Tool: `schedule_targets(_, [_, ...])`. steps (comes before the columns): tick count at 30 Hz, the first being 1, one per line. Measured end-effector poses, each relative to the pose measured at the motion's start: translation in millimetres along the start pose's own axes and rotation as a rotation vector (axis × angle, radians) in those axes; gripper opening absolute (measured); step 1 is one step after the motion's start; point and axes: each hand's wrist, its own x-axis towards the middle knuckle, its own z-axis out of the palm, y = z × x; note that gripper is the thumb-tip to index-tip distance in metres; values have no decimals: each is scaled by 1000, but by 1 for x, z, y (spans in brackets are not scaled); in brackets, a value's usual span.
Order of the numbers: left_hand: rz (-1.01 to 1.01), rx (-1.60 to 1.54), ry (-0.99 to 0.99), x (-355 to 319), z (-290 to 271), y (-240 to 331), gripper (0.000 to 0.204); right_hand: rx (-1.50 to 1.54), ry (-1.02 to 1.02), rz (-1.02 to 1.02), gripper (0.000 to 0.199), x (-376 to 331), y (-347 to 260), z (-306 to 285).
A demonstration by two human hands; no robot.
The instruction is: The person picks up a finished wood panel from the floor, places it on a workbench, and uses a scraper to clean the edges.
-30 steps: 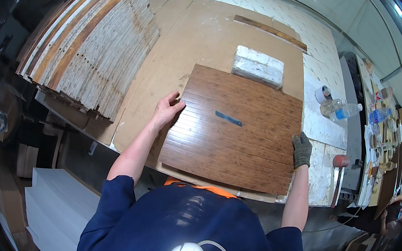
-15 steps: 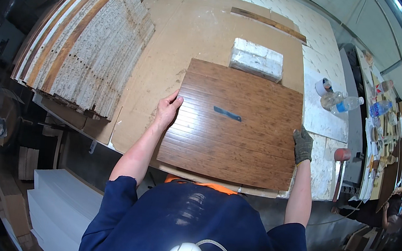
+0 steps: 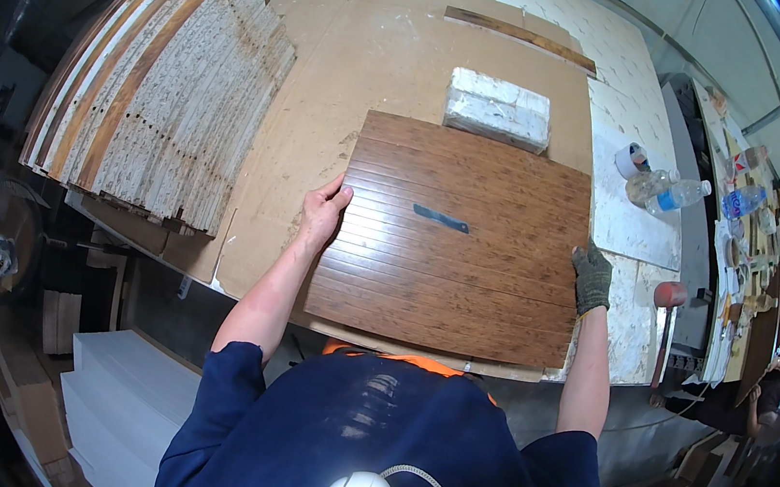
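A: Where is the panel?

B: The dark brown wood panel (image 3: pixel 458 242) lies flat at the desk's (image 3: pixel 333 71) six o'clock edge. Your bare left hand (image 3: pixel 324 211), at its nine o'clock edge, curls its fingers over the rim.

A: And the right?

B: Your gloved right hand (image 3: pixel 590 276) clamps the three o'clock edge. Pushed toward twelve, the panel could strike the white block (image 3: pixel 498 109).

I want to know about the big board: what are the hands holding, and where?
Both hold the brown wooden panel: left hand on its left edge, gloved right hand on its right edge.
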Motion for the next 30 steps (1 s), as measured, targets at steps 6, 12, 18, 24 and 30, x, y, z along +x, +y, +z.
schedule_targets(6, [6,-22,3,-1,0,2,39,66,-2,7,50,1,4,1])
schedule_targets(12, [16,23,10,-1,0,1,39,2,19,3,52,5,12,1])
schedule_targets(18, [39,103,-20,1,1,2,47,-44,24,1,53,4,11,0])
schedule_targets(24, [74,139,-57,38,-3,0,72,111,-35,-18,52,6,16,3])
schedule_targets(30, [-18,30,-165,65,13,22,62,14,20,-29,49,7,23,3])
